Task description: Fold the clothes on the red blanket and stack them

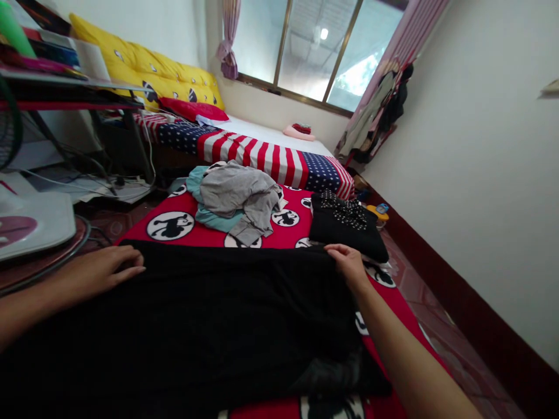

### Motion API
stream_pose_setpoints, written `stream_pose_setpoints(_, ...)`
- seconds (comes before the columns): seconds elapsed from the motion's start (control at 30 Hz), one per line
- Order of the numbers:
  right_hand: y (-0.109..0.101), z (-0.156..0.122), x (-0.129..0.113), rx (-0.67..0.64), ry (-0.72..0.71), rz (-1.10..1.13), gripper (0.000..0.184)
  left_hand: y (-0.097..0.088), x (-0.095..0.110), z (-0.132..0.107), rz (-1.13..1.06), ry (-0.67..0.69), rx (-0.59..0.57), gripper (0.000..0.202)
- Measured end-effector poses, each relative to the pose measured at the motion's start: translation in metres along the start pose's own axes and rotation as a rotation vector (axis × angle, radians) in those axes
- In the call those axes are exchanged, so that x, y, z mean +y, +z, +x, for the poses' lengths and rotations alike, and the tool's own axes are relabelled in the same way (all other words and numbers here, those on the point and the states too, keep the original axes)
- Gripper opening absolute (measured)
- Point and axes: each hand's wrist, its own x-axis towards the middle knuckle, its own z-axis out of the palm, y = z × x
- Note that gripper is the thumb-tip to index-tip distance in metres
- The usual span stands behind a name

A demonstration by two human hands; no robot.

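Observation:
A black garment is spread flat across the red patterned cloth in front of me, and its exact kind cannot be made out. At its far left corner my left hand has its fingers curled, with thumb and fingertips close together on the fabric. My right hand pinches the far edge near the right corner. Just beyond that hand lies a pile of folded black clothes, topped by a black piece with white dots. Farther off, a loose heap holds a grey garment and a light teal one.
The red cloth carries white circles with black figures. A bed with a flag-patterned cover stands behind. At left are a desk, cables, and a white object on a round stand. Clothes hang by the right wall.

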Motion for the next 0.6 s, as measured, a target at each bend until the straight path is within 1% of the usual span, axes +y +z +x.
stream_pose_setpoints(0.07,-0.002,-0.005,0.007,-0.001,-0.017,-0.107,0.014,0.003,-0.002,-0.003,-0.032,0.053,-0.098,0.029)
stream_pose_setpoints(0.1,-0.003,-0.006,0.006,-0.010,-0.033,-0.175,0.012,0.002,-0.002,-0.005,-0.043,0.066,-0.112,0.028)
stream_pose_setpoints(0.13,-0.002,-0.008,0.001,-0.007,-0.073,-0.277,0.013,-0.002,0.000,-0.007,-0.050,0.069,-0.094,0.028)
stream_pose_setpoints(0.2,0.000,-0.014,-0.016,0.029,-0.208,-0.515,0.019,-0.011,0.004,-0.014,-0.095,0.098,-0.103,0.028)
stream_pose_setpoints(0.27,0.006,-0.025,-0.039,0.039,-0.369,-0.652,0.018,-0.019,0.010,-0.022,-0.154,0.149,-0.123,0.029)
stream_pose_setpoints(0.3,0.011,-0.033,-0.050,0.003,-0.429,-0.652,0.016,-0.020,0.012,-0.026,-0.173,0.178,-0.115,0.030)
stream_pose_setpoints(0.37,0.024,-0.050,-0.065,-0.139,-0.512,-0.637,0.017,-0.017,0.014,-0.032,-0.174,0.231,-0.067,0.029)
stream_pose_setpoints(0.43,0.038,-0.064,-0.071,-0.286,-0.547,-0.676,0.023,-0.008,0.015,-0.034,-0.152,0.268,0.000,0.027)
stream_pose_setpoints(0.47,0.044,-0.068,-0.071,-0.331,-0.545,-0.704,0.025,-0.003,0.015,-0.034,-0.137,0.278,0.028,0.026)
stream_pose_setpoints(0.53,0.050,-0.069,-0.069,-0.353,-0.520,-0.700,0.025,0.003,0.015,-0.032,-0.110,0.288,0.074,0.027)
stream_pose_setpoints(0.6,0.047,-0.064,-0.066,-0.302,-0.490,-0.581,0.025,0.000,0.016,-0.030,-0.096,0.288,0.116,0.030)
